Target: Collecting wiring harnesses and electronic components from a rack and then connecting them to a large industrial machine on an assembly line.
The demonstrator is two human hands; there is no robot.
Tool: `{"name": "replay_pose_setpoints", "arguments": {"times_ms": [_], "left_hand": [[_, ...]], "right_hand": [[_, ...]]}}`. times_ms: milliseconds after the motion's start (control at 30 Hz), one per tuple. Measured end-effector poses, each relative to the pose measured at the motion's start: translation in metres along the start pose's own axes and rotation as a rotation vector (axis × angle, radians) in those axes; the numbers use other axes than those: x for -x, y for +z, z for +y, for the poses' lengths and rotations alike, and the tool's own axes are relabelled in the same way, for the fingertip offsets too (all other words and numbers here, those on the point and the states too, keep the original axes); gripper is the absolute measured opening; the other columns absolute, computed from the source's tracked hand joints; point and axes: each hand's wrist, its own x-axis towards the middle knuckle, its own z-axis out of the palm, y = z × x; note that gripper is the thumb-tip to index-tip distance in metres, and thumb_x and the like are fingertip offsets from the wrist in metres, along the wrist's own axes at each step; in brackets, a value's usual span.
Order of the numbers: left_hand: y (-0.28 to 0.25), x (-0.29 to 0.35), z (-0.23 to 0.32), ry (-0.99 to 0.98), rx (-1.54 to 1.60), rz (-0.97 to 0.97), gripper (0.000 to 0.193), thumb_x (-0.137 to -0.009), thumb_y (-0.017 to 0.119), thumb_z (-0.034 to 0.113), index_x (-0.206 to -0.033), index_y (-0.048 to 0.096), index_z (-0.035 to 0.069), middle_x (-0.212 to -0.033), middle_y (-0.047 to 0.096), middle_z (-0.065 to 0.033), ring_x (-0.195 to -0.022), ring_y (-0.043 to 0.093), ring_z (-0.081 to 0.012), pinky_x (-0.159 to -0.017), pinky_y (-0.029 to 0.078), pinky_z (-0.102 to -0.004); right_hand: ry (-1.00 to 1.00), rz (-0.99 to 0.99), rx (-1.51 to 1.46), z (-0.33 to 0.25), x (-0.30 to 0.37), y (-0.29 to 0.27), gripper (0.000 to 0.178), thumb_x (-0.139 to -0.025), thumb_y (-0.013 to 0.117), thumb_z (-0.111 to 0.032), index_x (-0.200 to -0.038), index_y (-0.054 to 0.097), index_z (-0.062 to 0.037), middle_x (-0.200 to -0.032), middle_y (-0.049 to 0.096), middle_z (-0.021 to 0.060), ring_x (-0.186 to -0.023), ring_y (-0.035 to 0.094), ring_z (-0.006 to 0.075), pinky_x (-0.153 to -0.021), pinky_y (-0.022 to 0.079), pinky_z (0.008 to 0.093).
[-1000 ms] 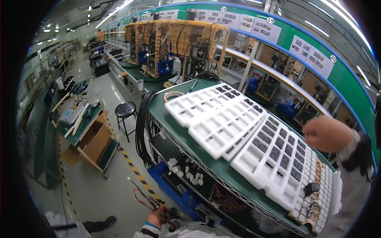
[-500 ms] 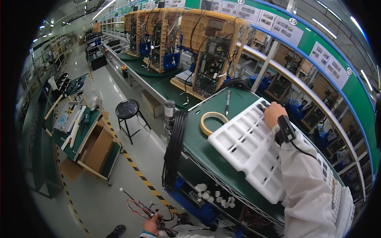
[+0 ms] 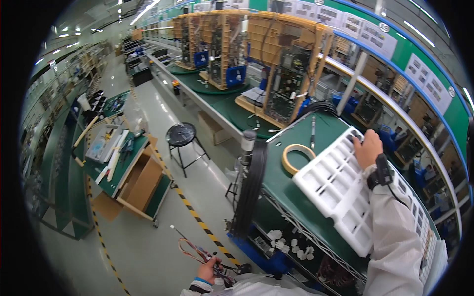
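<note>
You are laying your right hand, fingers spread flat, on the far end of the white moulded compartment tray running lengthwise along the green workbench edge, while your left hand is pinching a bundle of coloured wires low and well apart.

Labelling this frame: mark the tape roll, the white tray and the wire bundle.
tape roll (image 3: 298,158), head view, on its tan ring
white tray (image 3: 332,191), head view, on a compartment rib
wire bundle (image 3: 197,252), head view, on the coloured wires
</note>
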Motion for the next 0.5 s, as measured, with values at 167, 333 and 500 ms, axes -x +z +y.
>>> {"name": "replay_pose_setpoints", "arguments": {"times_ms": [167,333,500], "left_hand": [[-0.001,-0.008,0.011,0.004,0.051,0.035,0.021,-0.093,0.063,0.022,-0.094,0.059,0.001,-0.083,0.061,-0.0093,-0.066,0.058,-0.0226,-0.061,0.051,-0.0409],[-0.014,-0.021,0.012,-0.054,-0.298,-0.005,0.036,-0.097,0.054,0.039,-0.105,0.064,0.006,-0.089,0.063,-0.0049,-0.073,0.059,-0.0187,-0.061,0.05,-0.0346],[-0.024,-0.025,0.003,0.007,0.049,0.051,0.022,-0.093,0.065,0.021,-0.095,0.059,0.0,-0.082,0.061,-0.0095,-0.065,0.058,-0.0222,-0.061,0.052,-0.0391]], "right_hand": [[-0.035,-0.033,-0.258,0.009,-0.017,0.02,0.025,-0.087,0.061,-0.015,-0.1,0.047,-0.0004,-0.093,0.06,0.0271,-0.089,0.058,0.045,-0.078,0.045,0.0508],[0.067,-0.013,-0.282,0.019,-0.053,0.033,0.021,-0.083,0.06,-0.022,-0.084,0.061,-0.0015,-0.083,0.066,0.0219,-0.083,0.062,0.0448,-0.075,0.049,0.049],[0.024,0.13,0.198,-0.003,-0.041,0.097,0.027,-0.087,0.055,-0.026,-0.085,0.067,-0.0015,-0.085,0.067,0.0215,-0.087,0.064,0.0409,-0.079,0.051,0.0497]]}}
